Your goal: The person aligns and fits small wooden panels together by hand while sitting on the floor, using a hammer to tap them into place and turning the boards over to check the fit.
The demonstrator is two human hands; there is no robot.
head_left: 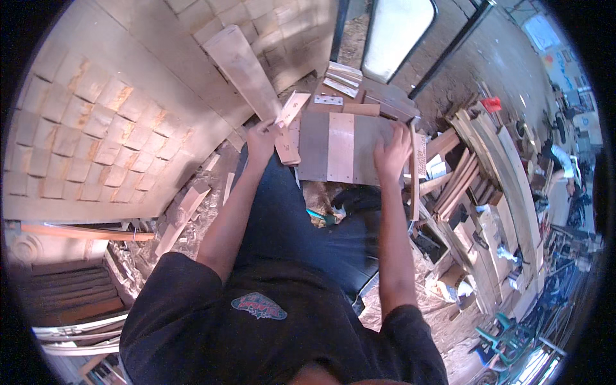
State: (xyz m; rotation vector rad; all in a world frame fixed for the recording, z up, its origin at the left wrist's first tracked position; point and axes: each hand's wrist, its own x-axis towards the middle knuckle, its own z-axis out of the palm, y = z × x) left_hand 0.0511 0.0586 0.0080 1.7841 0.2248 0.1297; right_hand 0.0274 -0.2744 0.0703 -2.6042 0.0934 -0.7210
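My left hand point(261, 140) grips the lower end of a long tapered wooden shingle point(242, 67) that points up toward the shingled wall point(96, 115). A smaller wood piece point(292, 108) lies just beside that hand. My right hand point(391, 153) rests palm down on the right side of a row of flat wooden shingles point(340, 147) lying across my knees. My legs in dark trousers point(289, 218) run below them.
More short shingles point(343, 80) are stacked beyond the row. Long boards and scrap wood point(487, 167) pile up at the right. A dark-framed window point(394, 35) stands ahead. Wood offcuts point(186, 212) lie at the wall's foot. Another person point(558, 163) is far right.
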